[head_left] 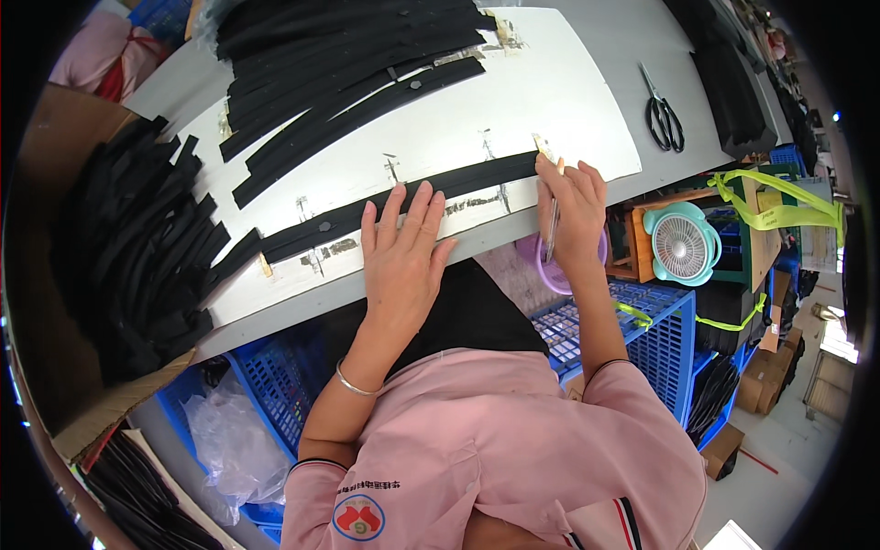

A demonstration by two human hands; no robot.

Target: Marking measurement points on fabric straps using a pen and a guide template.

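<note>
A long black fabric strip (348, 218) lies straight along the near side of a white board (541, 82). My left hand (401, 252) rests flat on its middle, fingers spread. At the strip's right end, beside a bit of pale tape (543, 147), is my right hand (576, 206). Its fingers are closed round a slim, pale pen-like tool (552, 225), partly hidden by the hand. Dark marks and smudges show on the board along the strip. Farther back, many black strips (339, 64) lie layered on the same board.
A cardboard box (82, 105) at the left overflows with black strips (128, 247). Black-handled scissors (663, 121) lie on the grey table (632, 46). To the right are a turquoise fan (682, 242), a purple basket (555, 280) and blue crates (662, 344) below table level.
</note>
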